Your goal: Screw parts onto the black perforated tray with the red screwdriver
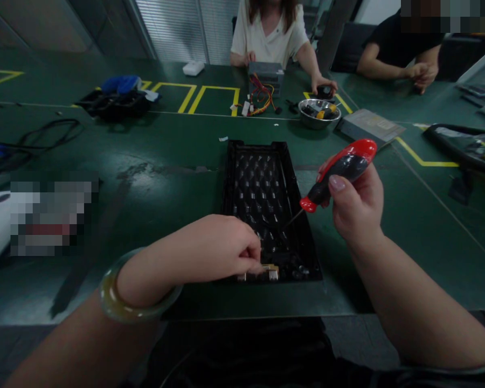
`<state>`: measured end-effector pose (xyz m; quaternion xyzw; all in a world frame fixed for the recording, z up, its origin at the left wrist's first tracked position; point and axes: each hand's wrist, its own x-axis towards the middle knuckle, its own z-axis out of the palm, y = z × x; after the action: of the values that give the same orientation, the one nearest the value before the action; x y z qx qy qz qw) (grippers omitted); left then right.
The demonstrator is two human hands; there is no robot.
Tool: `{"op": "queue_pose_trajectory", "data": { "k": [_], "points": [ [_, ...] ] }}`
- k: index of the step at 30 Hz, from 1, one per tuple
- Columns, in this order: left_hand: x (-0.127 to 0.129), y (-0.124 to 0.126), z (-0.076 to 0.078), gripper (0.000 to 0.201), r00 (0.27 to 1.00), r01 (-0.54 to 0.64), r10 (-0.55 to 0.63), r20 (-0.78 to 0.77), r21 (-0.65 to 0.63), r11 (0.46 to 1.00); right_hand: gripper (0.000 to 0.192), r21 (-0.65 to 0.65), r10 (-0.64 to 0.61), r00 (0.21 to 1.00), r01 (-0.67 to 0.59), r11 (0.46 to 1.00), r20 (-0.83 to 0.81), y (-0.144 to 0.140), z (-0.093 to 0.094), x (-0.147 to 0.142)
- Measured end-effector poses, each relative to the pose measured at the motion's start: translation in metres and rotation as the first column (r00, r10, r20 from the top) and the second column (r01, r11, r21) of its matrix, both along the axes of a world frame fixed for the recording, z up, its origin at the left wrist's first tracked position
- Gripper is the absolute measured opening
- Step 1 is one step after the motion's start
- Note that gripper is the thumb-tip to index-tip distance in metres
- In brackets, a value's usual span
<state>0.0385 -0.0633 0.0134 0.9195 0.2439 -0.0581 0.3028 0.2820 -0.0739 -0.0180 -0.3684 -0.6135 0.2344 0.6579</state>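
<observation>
A black plastic panel with a raised mesh pattern lies on the table in front of me. Wrapped around the red and black handle of a screwdriver, my right hand holds it at a slant, its thin shaft pointing down-left over the panel. My left hand reaches over the near end of the panel, thumb and fingers pinched together. Beside those fingertips is a small circuit board with metal ports. What the pinch holds, if anything, is hidden.
Across the table, a person touches a grey power supply with coloured cables and a dark object. A metal bowl with parts and a flat grey metal box lie nearer. Black parts with blue gloves lie far left; another person sits far right.
</observation>
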Motion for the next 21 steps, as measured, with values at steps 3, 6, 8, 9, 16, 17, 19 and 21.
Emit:
{"op": "queue_pose_trajectory", "data": {
  "k": [3, 6, 8, 9, 16, 17, 19, 21],
  "points": [
    [-0.007, 0.015, -0.001, 0.018, 0.993, -0.107, 0.103, 0.050, 0.064, 0.992, 0.017, 0.031, 0.005, 0.996, -0.002, 1.000, -0.092, -0.002, 0.005, -0.004],
    [-0.016, 0.031, -0.009, 0.019, 0.967, -0.253, 0.249, 0.047, 0.247, 0.935, 0.017, 0.105, -0.041, 0.989, 0.057, 0.993, -0.145, -0.002, 0.007, -0.004],
    [-0.019, 0.038, -0.014, 0.019, 0.972, -0.229, 0.234, 0.017, 0.294, 0.928, 0.018, 0.138, -0.099, 0.988, 0.116, 0.984, -0.121, 0.000, 0.007, -0.003],
    [-0.019, 0.039, -0.016, 0.019, 0.978, -0.201, 0.209, 0.006, 0.300, 0.933, 0.018, 0.155, -0.128, 0.987, 0.142, 0.978, -0.098, 0.001, 0.006, -0.002],
    [-0.005, 0.033, -0.017, 0.022, 0.987, -0.150, 0.158, 0.020, 0.450, 0.880, 0.022, 0.248, -0.203, 0.978, 0.184, 0.951, 0.055, 0.000, 0.001, -0.001],
    [-0.004, 0.033, -0.018, 0.022, 0.987, -0.152, 0.160, 0.020, 0.460, 0.875, 0.022, 0.249, -0.203, 0.977, 0.181, 0.952, 0.068, 0.000, 0.001, -0.001],
    [-0.001, 0.033, -0.021, 0.021, 0.986, -0.156, 0.166, 0.021, 0.466, 0.871, 0.023, 0.246, -0.197, 0.977, 0.173, 0.954, 0.078, 0.000, 0.001, -0.002],
    [0.000, 0.035, -0.023, 0.020, 0.985, -0.162, 0.169, 0.026, 0.463, 0.871, 0.023, 0.252, -0.187, 0.980, 0.165, 0.953, 0.065, 0.000, 0.001, -0.002]
  ]
}}
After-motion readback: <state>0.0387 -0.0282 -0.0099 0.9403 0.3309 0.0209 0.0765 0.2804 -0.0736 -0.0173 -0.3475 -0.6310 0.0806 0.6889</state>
